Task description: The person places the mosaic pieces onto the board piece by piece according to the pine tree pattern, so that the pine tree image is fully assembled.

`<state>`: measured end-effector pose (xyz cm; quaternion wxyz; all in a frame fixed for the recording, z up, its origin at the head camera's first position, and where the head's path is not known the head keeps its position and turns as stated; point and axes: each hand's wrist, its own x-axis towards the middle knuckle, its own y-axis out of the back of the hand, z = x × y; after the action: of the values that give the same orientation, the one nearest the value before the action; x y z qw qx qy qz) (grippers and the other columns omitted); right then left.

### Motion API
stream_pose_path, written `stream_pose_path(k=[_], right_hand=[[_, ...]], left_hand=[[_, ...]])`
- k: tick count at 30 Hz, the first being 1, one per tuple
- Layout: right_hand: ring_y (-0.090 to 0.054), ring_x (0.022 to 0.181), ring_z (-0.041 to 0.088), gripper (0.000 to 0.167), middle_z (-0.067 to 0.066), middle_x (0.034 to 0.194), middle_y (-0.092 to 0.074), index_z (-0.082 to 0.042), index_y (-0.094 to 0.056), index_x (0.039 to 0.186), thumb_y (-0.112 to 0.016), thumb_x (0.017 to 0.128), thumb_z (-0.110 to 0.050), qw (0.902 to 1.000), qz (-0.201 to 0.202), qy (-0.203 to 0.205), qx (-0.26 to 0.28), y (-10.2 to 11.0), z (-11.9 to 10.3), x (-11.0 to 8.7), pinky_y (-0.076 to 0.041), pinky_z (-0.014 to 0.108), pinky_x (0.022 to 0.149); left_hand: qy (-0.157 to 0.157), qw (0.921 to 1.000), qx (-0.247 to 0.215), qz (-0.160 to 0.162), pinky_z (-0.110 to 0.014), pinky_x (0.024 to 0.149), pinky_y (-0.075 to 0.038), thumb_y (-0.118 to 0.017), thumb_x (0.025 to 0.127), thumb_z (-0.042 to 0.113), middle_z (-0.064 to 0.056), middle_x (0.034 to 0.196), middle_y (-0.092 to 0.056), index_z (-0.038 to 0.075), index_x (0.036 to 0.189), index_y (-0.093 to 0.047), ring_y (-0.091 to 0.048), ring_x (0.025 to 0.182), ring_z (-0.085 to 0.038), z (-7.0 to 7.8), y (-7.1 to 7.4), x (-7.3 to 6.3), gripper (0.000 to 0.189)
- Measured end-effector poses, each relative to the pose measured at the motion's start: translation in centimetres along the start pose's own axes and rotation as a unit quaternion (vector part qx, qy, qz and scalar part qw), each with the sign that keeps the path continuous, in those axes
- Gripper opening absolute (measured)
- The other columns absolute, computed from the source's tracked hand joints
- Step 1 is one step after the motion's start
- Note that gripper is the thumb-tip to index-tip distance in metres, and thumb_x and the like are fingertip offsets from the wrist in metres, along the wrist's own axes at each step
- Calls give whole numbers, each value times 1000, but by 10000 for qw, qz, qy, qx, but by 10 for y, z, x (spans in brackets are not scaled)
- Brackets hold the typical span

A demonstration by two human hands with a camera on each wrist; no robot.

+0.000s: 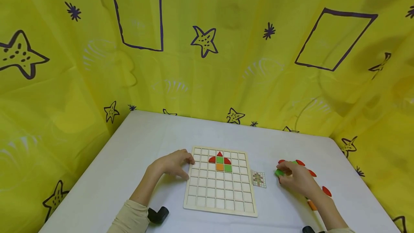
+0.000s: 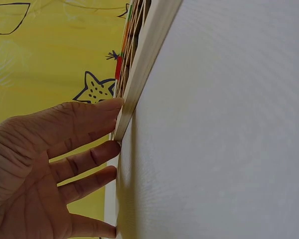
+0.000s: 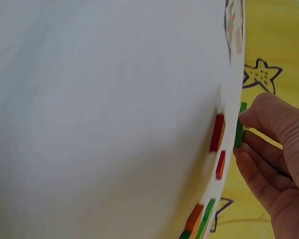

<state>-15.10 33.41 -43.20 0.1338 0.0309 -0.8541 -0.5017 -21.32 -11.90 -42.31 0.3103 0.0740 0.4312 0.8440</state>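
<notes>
A pale wooden grid board (image 1: 211,192) lies on the table. On it sit a red triangle (image 1: 220,154), red curved-edged pieces (image 1: 227,161) on both sides of a green square (image 1: 220,160), an orange square (image 1: 220,167) and another green square (image 1: 228,168) beside it. My left hand (image 1: 174,163) rests at the board's left edge, thumb and fingertips touching it, fingers fairly straight. Over at the right, my right hand (image 1: 299,181) pinches a green square tile (image 3: 240,127) between thumb and fingers, held close above loose pieces.
A small printed pattern card (image 1: 258,179) lies right of the board. Loose red curved pieces (image 1: 326,191) and an orange piece (image 1: 312,205) lie around my right hand and forearm. A black object (image 1: 158,215) is by my left sleeve. Yellow curtains (image 1: 207,74) stand behind the white table (image 1: 155,128).
</notes>
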Motion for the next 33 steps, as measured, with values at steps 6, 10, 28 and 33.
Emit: stream_pose_path(k=[6, 10, 28, 33], right_hand=[[-63, 86, 16, 24, -4, 96, -71, -5, -73, 104, -78, 81, -3, 9991, -93, 411, -47, -7, -17, 15, -55, 33, 78], [-63, 87, 17, 25, -2, 98, -71, -3, -73, 106, -80, 81, -3, 9981, -193, 591, -28, -14, -32, 24, -56, 36, 79], [-60, 89, 16, 22, -3, 98, -68, -8, -72, 105, -78, 84, -5, 9908, -830, 1030, 280, -52, -93, 53, -55, 36, 81], [-59, 89, 16, 19, -3, 100, -68, -9, -73, 104, -77, 86, -5, 9879, -950, 1171, 375, -63, -111, 58, -54, 35, 83]], left_hand=[[-38, 10000, 17, 11, -46, 104, -44, -88, 75, 5, -2, 111, -60, 9, 109, -67, -56, 110, -24, 0, 1, -1, 40], [-25, 10000, 18, 14, -46, 104, -44, -88, 75, 5, -1, 111, -60, 10, 109, -67, -55, 110, -24, 0, 2, -1, 40], [133, 9999, -71, -25, -46, 103, -44, -88, 76, 6, -1, 112, -59, 11, 109, -67, -54, 110, -23, -1, 0, 0, 40], [99, 9999, -96, -34, -47, 104, -44, -88, 76, 5, -1, 111, -59, 10, 108, -67, -54, 110, -24, 0, 1, -1, 39]])
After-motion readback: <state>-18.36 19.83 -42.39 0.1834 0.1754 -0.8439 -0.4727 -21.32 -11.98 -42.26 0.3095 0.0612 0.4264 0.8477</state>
